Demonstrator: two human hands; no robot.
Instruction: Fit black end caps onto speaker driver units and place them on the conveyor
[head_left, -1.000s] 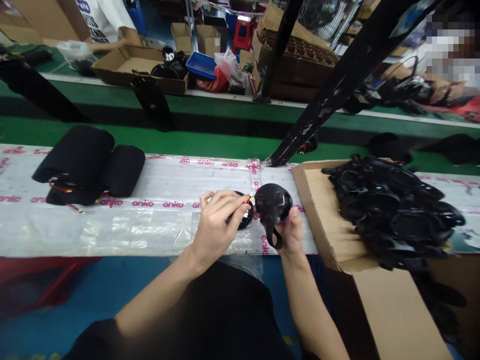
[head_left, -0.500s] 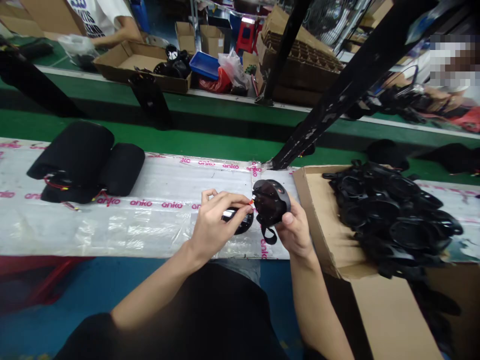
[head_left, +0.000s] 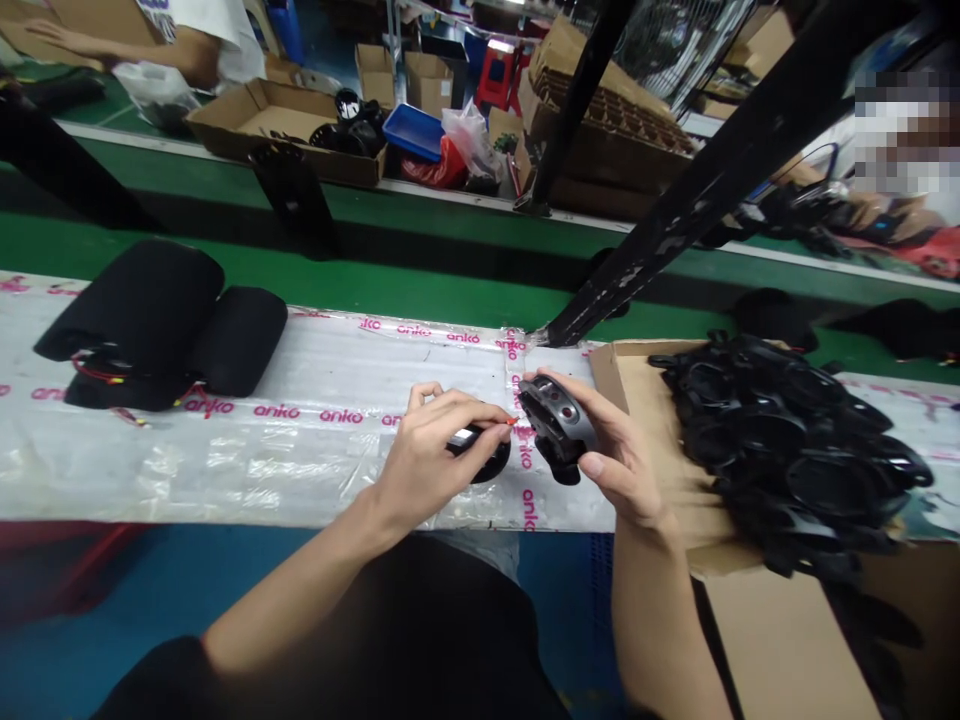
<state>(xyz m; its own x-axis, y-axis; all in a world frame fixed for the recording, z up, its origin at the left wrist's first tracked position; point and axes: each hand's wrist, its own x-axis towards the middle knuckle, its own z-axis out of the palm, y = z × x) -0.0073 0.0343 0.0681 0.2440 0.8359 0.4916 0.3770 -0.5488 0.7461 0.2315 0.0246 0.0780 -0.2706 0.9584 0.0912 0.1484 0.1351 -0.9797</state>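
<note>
My left hand [head_left: 431,455] is closed in a pinch on a small red-orange wire end [head_left: 512,421], which points toward the right. Below those fingers is a dark round part [head_left: 493,462] with a shiny face, mostly covered by the hand; whether it is held or lies on the table I cannot tell. In my right hand [head_left: 622,445] is a round black plastic end cap [head_left: 564,412] with button holes along its rim, tilted with its hollow side toward the left hand. A small gap separates the wire end from the cap.
Black fabric-covered cylinders [head_left: 142,310] with red wires lie at left on the plastic-wrapped table [head_left: 315,470]. A carton [head_left: 660,500] heaped with black plastic parts [head_left: 787,440] stands at right. Behind runs a green bench with a slanting black post [head_left: 645,230]. Other people work across it.
My right hand has turned the end cap so its rim with the holes shows, and moved it slightly right and down, away from the wire end. The left hand keeps its pinch.
</note>
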